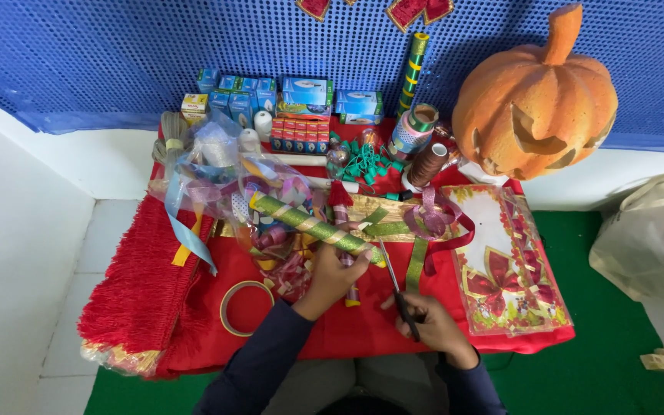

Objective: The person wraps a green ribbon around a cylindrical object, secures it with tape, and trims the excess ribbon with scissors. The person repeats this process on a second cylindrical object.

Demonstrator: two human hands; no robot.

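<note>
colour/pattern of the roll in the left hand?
Green roll with gold spiral stripes, held by the left hand. Clearest in the head view.

Place: a craft corner, it seemed.
Evidence: ribbon rolls (413, 131), thread spool (428, 163), small boxes (305, 91), carved pumpkin (533, 100) crowded a red-draped surface (370, 327).

A carved orange pumpkin (533, 92) sits at the table's back right. Small blue boxes (270, 92) line the wall. A brown thread spool (427, 163) stands near it; a tape ring (241, 307) lies on the red cloth (347, 327).
</note>
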